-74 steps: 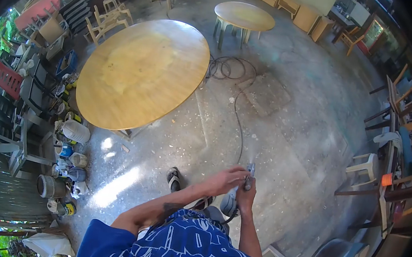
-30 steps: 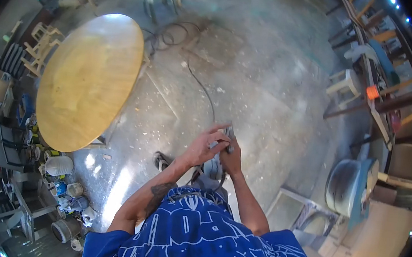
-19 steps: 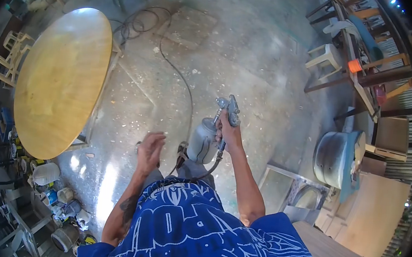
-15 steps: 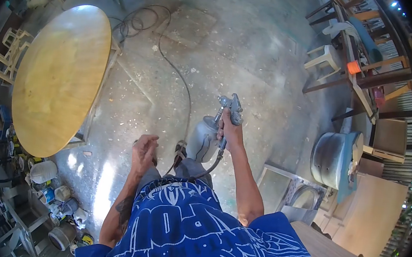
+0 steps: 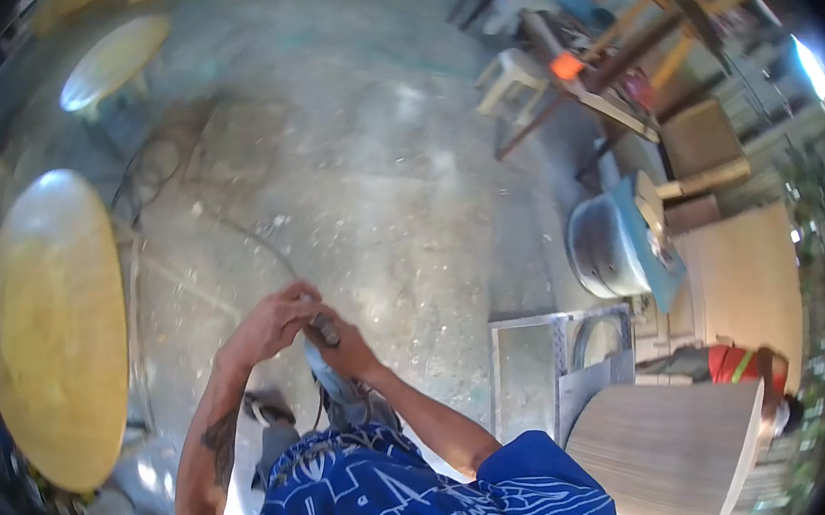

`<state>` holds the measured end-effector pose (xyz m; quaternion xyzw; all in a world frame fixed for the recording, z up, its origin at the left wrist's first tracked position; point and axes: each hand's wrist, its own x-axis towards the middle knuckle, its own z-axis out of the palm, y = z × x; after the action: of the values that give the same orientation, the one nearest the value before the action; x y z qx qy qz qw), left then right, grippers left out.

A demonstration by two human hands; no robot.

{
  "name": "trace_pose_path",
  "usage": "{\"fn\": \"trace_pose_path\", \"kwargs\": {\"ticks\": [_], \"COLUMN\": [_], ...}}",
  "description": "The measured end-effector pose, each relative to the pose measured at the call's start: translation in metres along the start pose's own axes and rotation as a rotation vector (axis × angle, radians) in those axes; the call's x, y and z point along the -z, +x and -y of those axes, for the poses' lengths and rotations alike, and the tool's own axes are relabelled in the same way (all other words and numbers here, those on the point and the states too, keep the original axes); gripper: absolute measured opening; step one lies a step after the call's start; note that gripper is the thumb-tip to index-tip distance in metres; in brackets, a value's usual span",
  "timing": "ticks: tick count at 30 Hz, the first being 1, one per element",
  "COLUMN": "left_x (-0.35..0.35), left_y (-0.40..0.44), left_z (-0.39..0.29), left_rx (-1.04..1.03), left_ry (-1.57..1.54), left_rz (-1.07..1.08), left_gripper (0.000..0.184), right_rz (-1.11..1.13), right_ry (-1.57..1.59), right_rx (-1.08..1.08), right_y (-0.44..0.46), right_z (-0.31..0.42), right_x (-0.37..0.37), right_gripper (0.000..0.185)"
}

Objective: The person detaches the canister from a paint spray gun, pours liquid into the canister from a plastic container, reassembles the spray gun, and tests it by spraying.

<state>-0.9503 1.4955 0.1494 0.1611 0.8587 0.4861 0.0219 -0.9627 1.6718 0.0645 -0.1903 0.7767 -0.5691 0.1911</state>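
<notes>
Both hands meet low in front of my body, around a spray gun (image 5: 326, 329). My right hand (image 5: 352, 354) is closed round its grip, with the gun's dark metal end showing between the hands. My left hand (image 5: 273, 321) reaches over from the other side, its fingers bent against the gun. Below the hands part of its grey-blue cup (image 5: 323, 367) shows; the rest is hidden by hands and forearm. A thin hose (image 5: 259, 238) trails over the floor behind the hands.
Two oval yellowish tabletops (image 5: 58, 331) stand at left. On the right are a white stool (image 5: 514, 79), a metal drum (image 5: 600, 242), a framed panel (image 5: 526, 375) and a wood-grain board (image 5: 663, 455). A person in a red vest (image 5: 728, 364) bends behind that board.
My view has swung to the right. The spray gun has come left and closer to my left hand, which has risen from my side onto it. A person has come into view at right.
</notes>
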Motion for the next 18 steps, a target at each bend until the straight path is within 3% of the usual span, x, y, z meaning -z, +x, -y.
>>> {"fn": "trace_pose_path", "kwargs": {"ticks": [2, 6, 9, 18], "left_x": [0.005, 0.008, 0.005, -0.023], "left_y": [0.007, 0.013, 0.014, 0.011], "left_z": [-0.006, -0.015, 0.000, 0.017], "left_rx": [-0.013, -0.015, 0.012, 0.121], "left_ry": [-0.035, -0.069, -0.091, -0.336], "left_rz": [0.082, 0.166, 0.199, 0.036], "left_gripper": [0.031, 0.027, 0.025, 0.018], "right_rz": [0.078, 0.013, -0.010, 0.023], "right_ry": [0.013, 0.076, 0.001, -0.040], "right_rx": [-0.141, 0.027, -0.034, -0.202], "right_y": [-0.005, -0.011, -0.010, -0.009], "right_z": [0.008, -0.002, -0.016, -0.010], "right_x": [0.008, 0.005, -0.004, 0.005], "right_gripper": [0.039, 0.037, 0.034, 0.035]}}
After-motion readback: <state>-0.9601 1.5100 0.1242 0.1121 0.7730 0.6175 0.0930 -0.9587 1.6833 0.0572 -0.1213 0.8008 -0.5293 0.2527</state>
